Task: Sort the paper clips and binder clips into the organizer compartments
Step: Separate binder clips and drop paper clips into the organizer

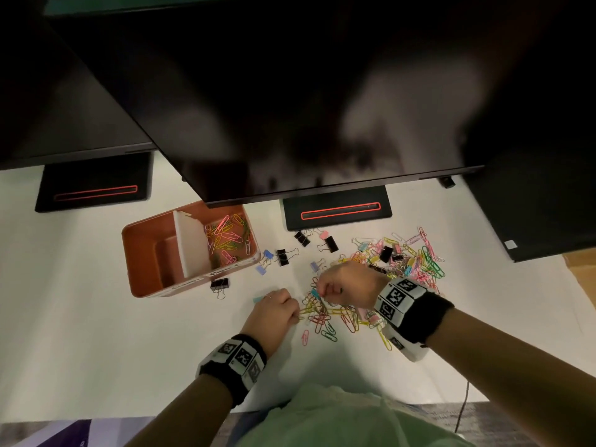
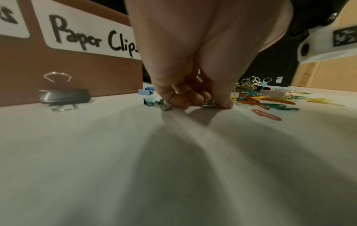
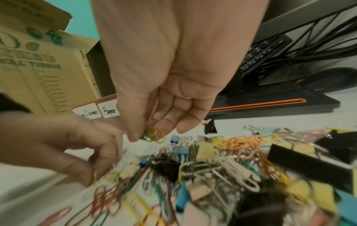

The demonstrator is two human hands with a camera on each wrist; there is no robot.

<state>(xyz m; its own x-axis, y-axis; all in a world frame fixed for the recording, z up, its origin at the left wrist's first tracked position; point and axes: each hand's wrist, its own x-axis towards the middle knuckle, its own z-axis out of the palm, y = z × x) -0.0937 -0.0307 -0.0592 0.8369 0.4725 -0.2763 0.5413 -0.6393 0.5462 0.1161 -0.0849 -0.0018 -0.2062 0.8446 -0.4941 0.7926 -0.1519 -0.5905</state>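
A brown organizer [image 1: 151,285] stands left of centre on the white desk; its right compartment holds several coloured paper clips [image 1: 225,237], its left one looks bare. A pile of paper clips and binder clips [image 1: 396,256] spreads to the right. My right hand [image 1: 325,290] hovers over the pile and pinches a few paper clips [image 3: 154,134], yellow and green. My left hand [image 1: 290,309] is down on the desk, fingertips pinching a small clip [image 2: 209,104] at the pile's left edge. A teal binder clip [image 1: 258,299] lies by its fingers.
Black binder clips [image 1: 219,284] lie near the organizer's front wall, others [image 1: 283,256] to its right. Two monitor bases [image 1: 338,211] and the monitor's lower edge [image 1: 322,188] stand behind. A cardboard box [image 3: 38,68] shows in the right wrist view. Bare desk lies front left.
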